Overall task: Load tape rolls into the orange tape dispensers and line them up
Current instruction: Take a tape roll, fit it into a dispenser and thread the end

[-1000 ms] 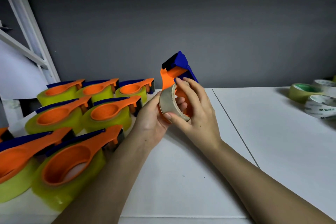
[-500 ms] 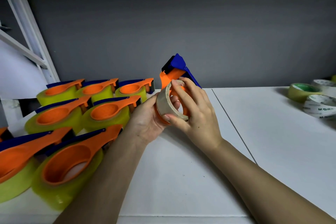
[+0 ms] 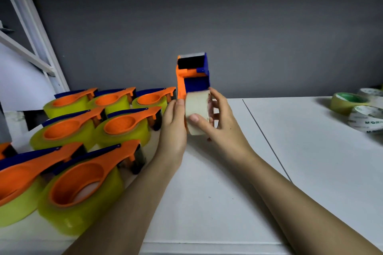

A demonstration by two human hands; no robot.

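An orange and blue tape dispenser point(image 3: 192, 72) stands upright above the white table, its black cutter end on top. A pale tape roll point(image 3: 196, 107) sits on its lower part, seen edge on. My left hand point(image 3: 173, 128) holds the dispenser from the left, thumb up along its side. My right hand point(image 3: 219, 124) grips the roll, thumb on its outer face and fingers behind it.
Several loaded dispensers with yellow-green rolls point(image 3: 122, 128) lie in rows at the left, reaching the near edge. Loose tape rolls point(image 3: 348, 101) lie at the far right. White table point(image 3: 207, 192) has a seam running diagonally at the right. A grey wall stands behind.
The dispenser and roll have turned from a side-on tilt to upright and edge-on to me. Both hands kept their hold and shifted slightly right.
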